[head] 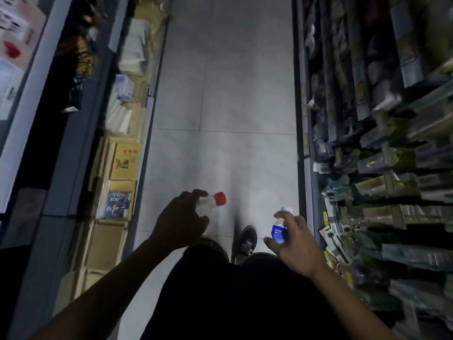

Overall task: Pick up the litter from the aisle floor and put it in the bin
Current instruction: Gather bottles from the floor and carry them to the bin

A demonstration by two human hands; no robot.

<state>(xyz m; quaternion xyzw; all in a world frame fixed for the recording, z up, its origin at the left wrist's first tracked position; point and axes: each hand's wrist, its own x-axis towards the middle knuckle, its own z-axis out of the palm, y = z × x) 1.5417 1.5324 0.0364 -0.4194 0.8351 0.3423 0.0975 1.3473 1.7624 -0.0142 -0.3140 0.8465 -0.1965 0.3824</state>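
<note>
The pick-up step looks done and the carry to the bin is in hand: both pieces of litter are off the aisle floor and held out in front of the body at about 6 o'clock in the view. The left hand has its grip clamped on a clear bottle with a red cap, fingers wrapped round the body so the cap pokes out toward 1 o'clock. The right hand has its grip clamped on a small bottle with a blue label, thumb on one side and fingers on the other, white cap pointing toward 12 o'clock. The clear bottle seems empty or nearly so, since the floor shows through it; both look light, rigid enough to hold without crushing, and capped, so spilling seems unlikely. A shoe stands on the tiles between the two hands. The floor runs bare toward 12 o'clock between the left shelving stacked with boxes and the right shelving packed with hanging goods, and no other litter is plain to see, though the far end is dim. No bin is in view, so the next move calls for finding it, walking there, then opening each grip over it in turn.
</note>
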